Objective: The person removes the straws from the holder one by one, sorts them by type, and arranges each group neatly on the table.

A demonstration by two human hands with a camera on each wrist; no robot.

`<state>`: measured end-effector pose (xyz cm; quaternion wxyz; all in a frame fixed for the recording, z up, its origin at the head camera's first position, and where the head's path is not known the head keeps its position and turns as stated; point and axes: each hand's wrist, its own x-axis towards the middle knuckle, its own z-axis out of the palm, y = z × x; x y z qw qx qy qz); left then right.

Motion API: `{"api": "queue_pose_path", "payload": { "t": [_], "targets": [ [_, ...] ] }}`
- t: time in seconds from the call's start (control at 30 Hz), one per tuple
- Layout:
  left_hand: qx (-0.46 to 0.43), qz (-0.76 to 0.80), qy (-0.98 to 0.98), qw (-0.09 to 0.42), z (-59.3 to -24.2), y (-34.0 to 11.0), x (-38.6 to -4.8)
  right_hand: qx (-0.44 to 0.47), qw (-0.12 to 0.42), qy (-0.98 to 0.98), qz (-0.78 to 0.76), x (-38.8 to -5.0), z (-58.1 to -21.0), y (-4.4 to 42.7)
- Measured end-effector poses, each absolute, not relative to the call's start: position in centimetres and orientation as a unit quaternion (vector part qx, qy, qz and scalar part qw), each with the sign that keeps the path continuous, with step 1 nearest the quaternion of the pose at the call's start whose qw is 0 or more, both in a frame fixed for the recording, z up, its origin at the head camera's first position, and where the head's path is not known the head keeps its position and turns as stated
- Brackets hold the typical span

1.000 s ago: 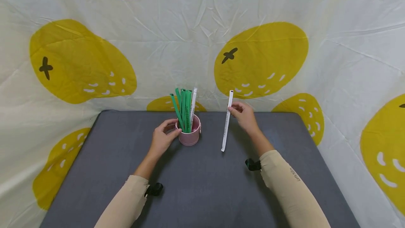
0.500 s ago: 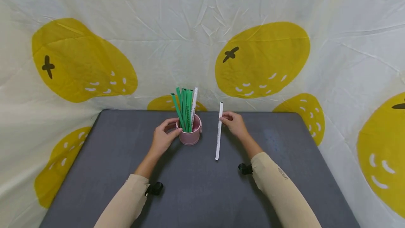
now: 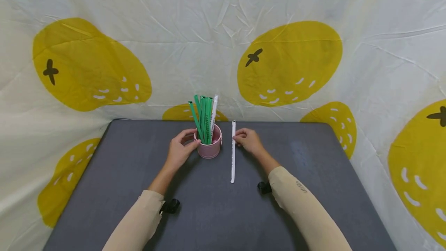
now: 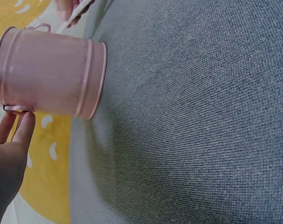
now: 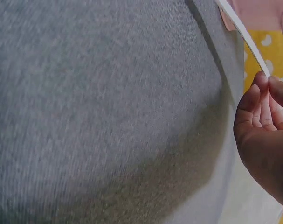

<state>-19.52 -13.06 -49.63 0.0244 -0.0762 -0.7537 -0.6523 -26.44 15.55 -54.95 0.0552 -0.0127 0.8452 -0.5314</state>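
Observation:
A small pink metal bucket [image 3: 209, 152] stands on the grey table, holding several green paper-wrapped straws [image 3: 204, 121] and a white wrapped one [image 3: 214, 114]. My left hand [image 3: 179, 150] grips the bucket's left side, with the thumb near the front of the rim; the left wrist view shows the digits at the side lug of the bucket [image 4: 50, 72]. To the right of the bucket, my right hand [image 3: 249, 141] pinches a white paper-wrapped straw [image 3: 233, 162] near its upper part. That straw is nearly upright and apart from the bucket; in the right wrist view its white length [image 5: 246, 35] runs up from the fingertips.
The dark grey tabletop [image 3: 216, 212] stretches in front of and beside the bucket. Behind it hangs a whitish cloth [image 3: 195, 61] printed with large yellow fruit, close to the table's back edge. Black wrist cameras sit at both sleeves.
My right hand has moved left and a little toward me with the white straw, bringing it nearer the bucket and more upright. My left hand and the bucket have stayed in place.

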Motion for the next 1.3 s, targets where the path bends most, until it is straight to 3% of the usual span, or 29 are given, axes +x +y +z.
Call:
{"api": "queue_pose_path", "payload": {
  "t": [0.53, 1.3],
  "targets": [
    [-0.080, -0.655, -0.751, 0.026, -49.6, -13.1, -19.5, 0.009, 0.102, 0.827, -0.553, -26.2, -55.8, 13.7],
    [-0.085, -0.659, -0.746, 0.027, -50.0, -13.1, -19.7, 0.010, 0.075, 0.894, -0.442, -26.1, -55.4, 13.0]
  ]
}}
